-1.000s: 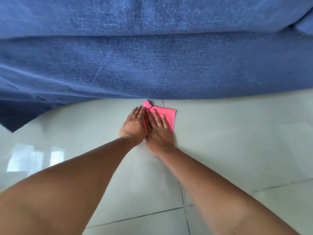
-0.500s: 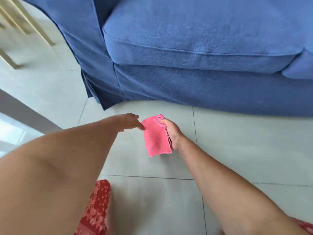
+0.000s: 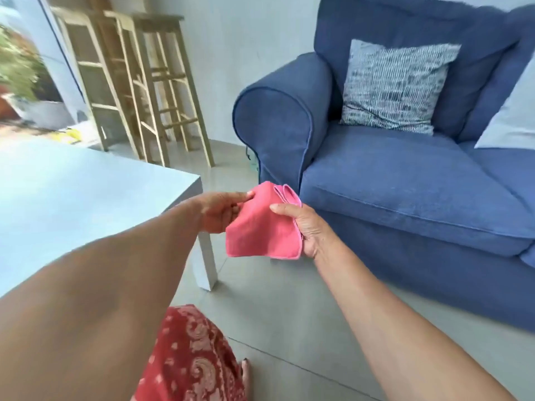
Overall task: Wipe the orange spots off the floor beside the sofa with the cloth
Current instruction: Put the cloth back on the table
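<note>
The cloth [image 3: 265, 227], pink and folded into a rough square, hangs in the air above the floor [image 3: 289, 328], held between both hands in front of the sofa [image 3: 405, 183]. Its upper edge shows several folded layers fanned apart near the top right corner, and its lower edge hangs free with a stitched border along the bottom and right side. The right hand [image 3: 311, 227] grips the cloth's right edge, thumb pressed across the front face and the other fingers curled behind it, hidden by the fabric. The left hand [image 3: 221, 211] pinches the upper left corner, fingertips closed on the fabric with the thumb side turned up. Both forearms reach forward from the bottom of the view, the left one crossing from the lower left, the right one from the lower right, wrists roughly level. Open grey tile lies beneath the cloth, bounded on the right by the sofa's blue skirt and on the left by the leg of a pale table [image 3: 86, 198]. A patterned red garment [image 3: 191, 357] and a bare toe show at the bottom edge. Wooden stools [image 3: 150, 82] stand by the wall beyond the table, well apart from the hands. A patterned cushion [image 3: 396, 85] rests on the sofa seat.
</note>
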